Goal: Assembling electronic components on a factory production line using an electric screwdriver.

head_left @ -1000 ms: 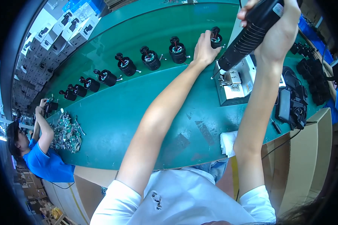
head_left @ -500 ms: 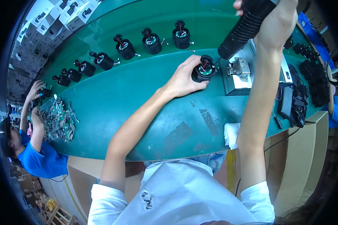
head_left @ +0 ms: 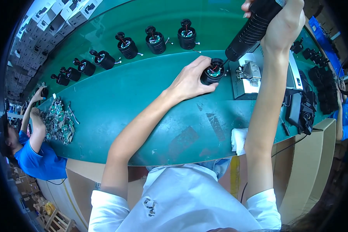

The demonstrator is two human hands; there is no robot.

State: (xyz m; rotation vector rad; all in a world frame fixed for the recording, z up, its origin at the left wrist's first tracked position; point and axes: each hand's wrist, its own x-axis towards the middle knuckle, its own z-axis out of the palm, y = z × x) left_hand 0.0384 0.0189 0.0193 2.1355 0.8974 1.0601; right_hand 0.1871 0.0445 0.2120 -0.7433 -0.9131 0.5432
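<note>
Far left, at the table's end: a co-worker in a blue shirt [head_left: 38,160], both hands up at a heap of small circuit boards and wires [head_left: 60,121]. Beyond that, stacked white cartons [head_left: 46,19] along the far edge. Across the green table [head_left: 143,100], an arc of six black cylindrical units [head_left: 127,45], open tops up, wires showing, all well apart from the hands. Nothing lying between that row and the work in hand.

Left hand [head_left: 189,81]: arm stretched long from the lower middle, diagonally up and right, palm down, wrist low on the table. Fingers [head_left: 199,63] and thumb curled partway around a single black cylindrical unit [head_left: 212,71], gripping its left side and steadying it upright on the table; open top with red wiring left uncovered.

Right hand [head_left: 284,23]: forearm raised steeply, fist wrapped tight around the handle of a black electric screwdriver [head_left: 251,31], tilted down and left. Tip down at the top right rim of the held unit; contact too small to tell.

Just right of the unit: a grey metal fixture [head_left: 247,75], near but apart. Lower down, a white cloth [head_left: 239,139] at the near edge. Farther right, black housings and cables [head_left: 301,112], then more dark parts [head_left: 324,83] by the table's right end.
</note>
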